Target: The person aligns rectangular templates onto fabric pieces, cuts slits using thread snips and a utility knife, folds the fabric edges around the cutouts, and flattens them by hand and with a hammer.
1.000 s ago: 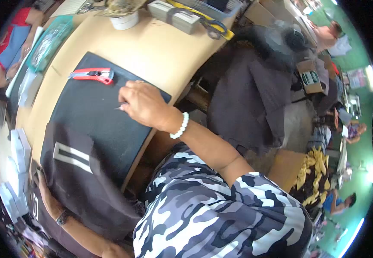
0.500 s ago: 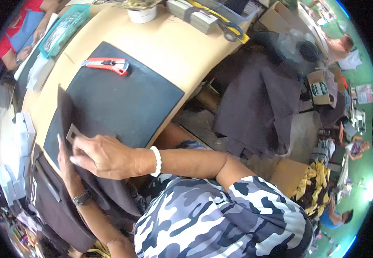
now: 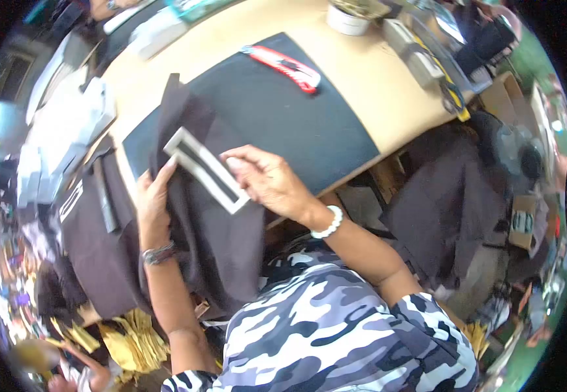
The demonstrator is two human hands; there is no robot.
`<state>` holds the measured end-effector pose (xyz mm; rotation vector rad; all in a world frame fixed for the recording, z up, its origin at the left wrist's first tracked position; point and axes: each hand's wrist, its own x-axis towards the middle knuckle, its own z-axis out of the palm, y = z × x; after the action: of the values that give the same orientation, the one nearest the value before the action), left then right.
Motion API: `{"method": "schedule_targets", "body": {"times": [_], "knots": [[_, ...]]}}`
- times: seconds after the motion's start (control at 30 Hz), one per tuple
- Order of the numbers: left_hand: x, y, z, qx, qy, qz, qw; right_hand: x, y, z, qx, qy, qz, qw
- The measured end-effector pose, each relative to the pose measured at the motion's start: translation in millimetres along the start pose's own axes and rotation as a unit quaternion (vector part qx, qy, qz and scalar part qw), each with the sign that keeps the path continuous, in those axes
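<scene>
A dark brown piece of fabric [image 3: 225, 242] hangs over the table edge and partly covers a black cutting mat [image 3: 323, 124]. On the fabric lies a pale rectangular frame [image 3: 206, 184] with a long slot, tilted. My right hand [image 3: 270, 181] pinches the frame's right side between thumb and fingers. My left hand [image 3: 153, 202] grips the fabric at its left edge, thumb up, close to the frame's upper left corner; its fingers are partly hidden behind the cloth. A red utility knife [image 3: 287, 68] rests on the mat, beyond both hands.
To the left, a hammer-like tool [image 3: 104, 196] lies on more dark fabric bearing a pale rectangular outline [image 3: 71, 199]. White boxes [image 3: 87, 117] stand behind it. Scissors [image 3: 453, 98] and a white tub [image 3: 347, 21] are at the far right. Dark fabric [image 3: 447, 215] hangs at right.
The view has swung, shifting the table rightward. My right hand has turned and the frame now lies broad side up over the fabric. The fabric has opened out towards me.
</scene>
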<state>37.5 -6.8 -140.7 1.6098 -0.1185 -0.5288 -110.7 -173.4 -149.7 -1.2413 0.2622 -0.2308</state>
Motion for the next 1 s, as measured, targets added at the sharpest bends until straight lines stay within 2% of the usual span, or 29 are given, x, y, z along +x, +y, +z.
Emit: {"method": "schedule_targets", "body": {"times": [0.1,0.17,0.2,0.27,0.33,0.47,0.57,0.73,1.0], "knots": [[-4.5,7.1,13.7,-0.103,0.004,-0.022,0.994,3.3,0.2,-3.2,0.041,-0.020,0.031,0.998],[-3.7,8.0,18.3,-0.129,0.005,-0.015,0.992,4.4,-2.9,-5.0,0.009,-0.035,0.053,0.998],[-3.0,7.1,19.8,-0.142,0.018,-0.022,0.989,4.1,-7.0,-3.5,-0.063,-0.021,0.048,0.997],[-6.4,10.1,27.0,-0.162,-0.010,0.003,0.987,6.3,-11.2,6.6,-0.156,0.025,-0.146,0.977],[-10.8,11.0,38.0,-0.152,-0.013,0.041,0.988,3.1,-27.5,14.9,-0.257,0.058,-0.285,0.922],[-19.8,12.7,51.8,-0.165,-0.043,0.030,0.985,-4.4,-45.3,26.8,-0.106,-0.007,-0.093,0.990],[-26.8,21.6,64.6,-0.231,-0.034,0.022,0.972,1.3,-19.9,18.6,-0.069,0.045,-0.057,0.995],[-31.2,22.5,66.7,-0.240,-0.073,-0.023,0.968,2.7,-11.3,6.4,0.061,0.042,0.003,0.997],[-33.7,18.9,65.4,-0.238,-0.080,-0.029,0.968,5.0,-19.5,-0.1,0.074,0.004,0.035,0.997]]}}
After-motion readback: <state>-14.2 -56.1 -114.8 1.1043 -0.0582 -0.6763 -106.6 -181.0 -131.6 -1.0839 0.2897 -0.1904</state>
